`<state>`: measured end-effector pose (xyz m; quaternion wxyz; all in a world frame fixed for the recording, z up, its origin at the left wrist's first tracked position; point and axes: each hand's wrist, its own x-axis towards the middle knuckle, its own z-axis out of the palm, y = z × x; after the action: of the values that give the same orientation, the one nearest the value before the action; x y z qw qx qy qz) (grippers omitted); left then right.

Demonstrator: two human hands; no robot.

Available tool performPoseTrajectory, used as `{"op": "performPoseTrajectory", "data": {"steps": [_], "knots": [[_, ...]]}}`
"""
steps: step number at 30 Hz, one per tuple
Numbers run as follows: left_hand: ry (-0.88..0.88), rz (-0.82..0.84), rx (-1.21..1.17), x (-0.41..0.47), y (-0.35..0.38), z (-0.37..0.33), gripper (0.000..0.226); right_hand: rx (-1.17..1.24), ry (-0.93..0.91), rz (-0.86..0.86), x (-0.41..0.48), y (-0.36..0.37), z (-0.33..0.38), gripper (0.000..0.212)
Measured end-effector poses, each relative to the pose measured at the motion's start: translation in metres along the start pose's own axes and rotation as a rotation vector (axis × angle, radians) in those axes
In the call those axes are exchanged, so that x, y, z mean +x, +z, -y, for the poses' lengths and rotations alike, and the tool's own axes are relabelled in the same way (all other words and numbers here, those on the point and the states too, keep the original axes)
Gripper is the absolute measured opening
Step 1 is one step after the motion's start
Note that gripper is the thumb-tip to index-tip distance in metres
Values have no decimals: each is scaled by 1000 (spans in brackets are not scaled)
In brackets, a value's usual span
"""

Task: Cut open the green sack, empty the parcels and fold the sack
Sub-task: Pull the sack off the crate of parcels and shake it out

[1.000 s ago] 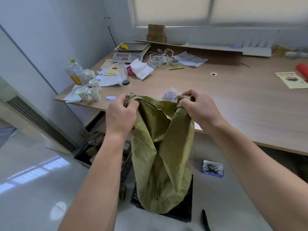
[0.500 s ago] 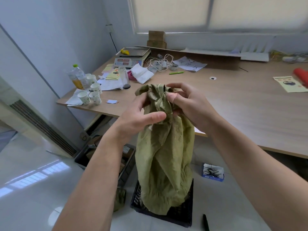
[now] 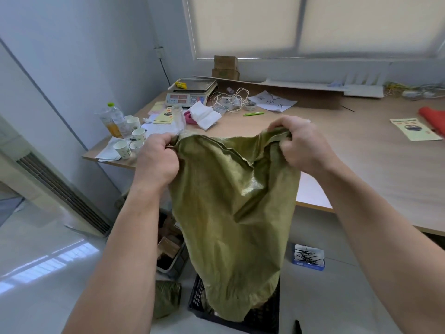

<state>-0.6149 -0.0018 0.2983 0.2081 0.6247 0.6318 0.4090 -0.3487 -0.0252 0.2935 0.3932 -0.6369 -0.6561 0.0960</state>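
Note:
The green woven sack [image 3: 231, 213] hangs limp in front of me, its top edge stretched wide between my hands. My left hand [image 3: 157, 160] grips the left corner of the top edge and my right hand [image 3: 301, 145] grips the right corner. The sack's bottom end rests in a black plastic crate [image 3: 260, 317] on the floor. No parcels show inside the sack; what the crate holds beneath it is hidden.
A wooden desk [image 3: 361, 165] stands ahead with a scale [image 3: 192, 92], paper cups [image 3: 131, 143], a bottle [image 3: 113, 121], cord and papers. On the floor: a box of cardboard scraps [image 3: 168, 249], a rolled green sack [image 3: 166, 297], a blue tray of black ties [image 3: 308, 257].
My hands, bunched together at the sack's top half a second ago, have pulled apart and spread the top edge wide. The sack is lifted slightly higher.

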Motion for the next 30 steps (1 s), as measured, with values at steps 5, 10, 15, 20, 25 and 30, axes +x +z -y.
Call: {"op": "performPoseTrajectory", "data": {"steps": [5,10,15,20,25,30], "knots": [[51,-164,84,15,-18,11,39,-13,81,-260,12,-11,-31,32],[-115,-430,-168,25,-32,33,49,411,397,-460,18,-29,-50,36],[-153,-507,-789,27,-18,34,58,1026,520,-513,20,-27,-40,40],[-49,-284,-968,27,-12,38,63,1537,582,-600,18,-13,-47,37],[151,179,-649,26,-19,35,60,1396,471,-114,19,-12,-48,36],[180,508,-594,24,-13,2,57,1437,345,278,24,0,-26,24]]}}
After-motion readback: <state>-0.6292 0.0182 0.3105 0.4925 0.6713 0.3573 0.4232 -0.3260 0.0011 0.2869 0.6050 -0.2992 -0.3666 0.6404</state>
